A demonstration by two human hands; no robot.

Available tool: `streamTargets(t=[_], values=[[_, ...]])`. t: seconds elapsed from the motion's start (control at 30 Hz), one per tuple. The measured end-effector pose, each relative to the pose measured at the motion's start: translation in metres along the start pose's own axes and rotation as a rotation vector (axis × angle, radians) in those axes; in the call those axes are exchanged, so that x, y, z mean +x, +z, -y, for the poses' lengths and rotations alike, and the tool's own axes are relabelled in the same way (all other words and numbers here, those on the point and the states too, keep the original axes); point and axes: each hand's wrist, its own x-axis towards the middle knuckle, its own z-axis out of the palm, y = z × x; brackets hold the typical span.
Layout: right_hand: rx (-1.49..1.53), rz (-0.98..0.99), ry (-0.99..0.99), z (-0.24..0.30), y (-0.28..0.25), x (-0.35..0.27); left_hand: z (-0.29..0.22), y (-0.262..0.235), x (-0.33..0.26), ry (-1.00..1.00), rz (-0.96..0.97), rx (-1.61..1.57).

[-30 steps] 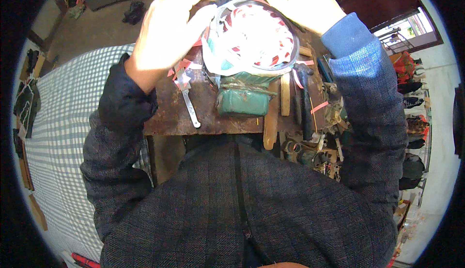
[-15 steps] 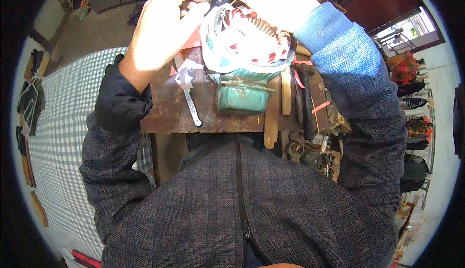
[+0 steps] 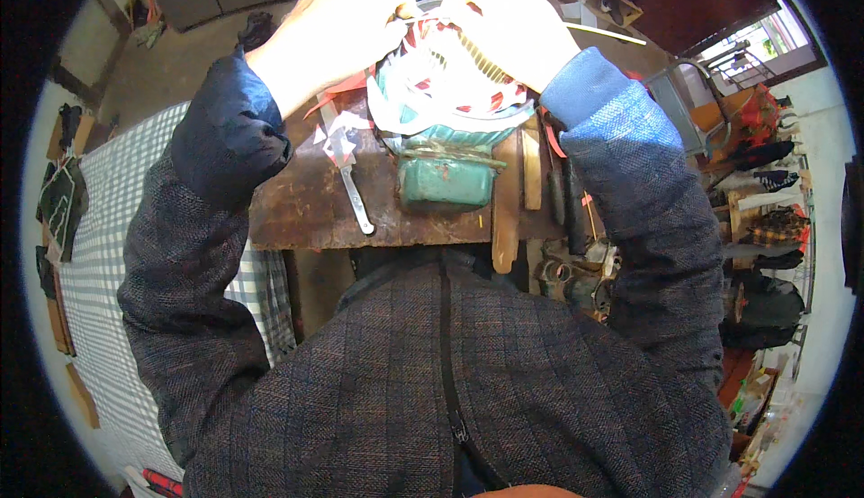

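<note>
A motor stator in a green housing [image 3: 445, 183] lies on the bench, with metal slots [image 3: 481, 57], white lining and red pieces inside its round opening. My left hand [image 3: 346, 35] is closed at the upper left of the opening, thumb and finger pinched together. Opposite it, my right hand [image 3: 513, 35] is closed too, its fingertips over the top rim. A thin pale stick [image 3: 612, 35] juts out to the right from behind my right hand. Something slim and pale bridges both fingertips; glare hides what it is.
Left of the stator lie a slim silver blade-like tool [image 3: 356, 201] and white scraps [image 3: 340, 143]. Wooden strips [image 3: 506, 215] and dark-handled tools [image 3: 573, 210] are on its right. The brown bench [image 3: 297, 219] ends near my body. A checked cloth [image 3: 103, 273] spreads at left.
My hands have come closer together over the stator's upper rim. The pale stick now shows right of my right hand. The stator has shifted slightly left.
</note>
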Motion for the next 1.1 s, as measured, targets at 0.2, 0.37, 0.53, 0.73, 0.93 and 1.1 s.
streamTargets(t=[0.2,0.37,0.53,0.73,0.93,1.1], values=[[0.286,-0.257,-0.063,0.004,-0.004,0.001,0.006,0.004,0.015,0.074,0.054,0.174],[0.176,-0.154,-0.093,0.001,-0.032,-0.008,0.011,-0.001,0.020,0.055,0.107,0.127],[0.379,-0.165,0.018,0.000,-0.060,-0.027,0.006,-0.034,-0.006,-0.382,0.137,-0.804],[0.259,0.002,-0.250,0.009,-0.064,-0.015,0.005,-0.039,-0.060,-0.504,0.121,-0.880],[0.247,0.130,-0.207,0.036,-0.054,-0.014,0.016,-0.009,-0.102,-0.675,0.205,-0.952],[0.234,0.106,-0.277,0.036,-0.042,-0.007,0.010,0.030,-0.118,-0.544,0.229,-0.811]])
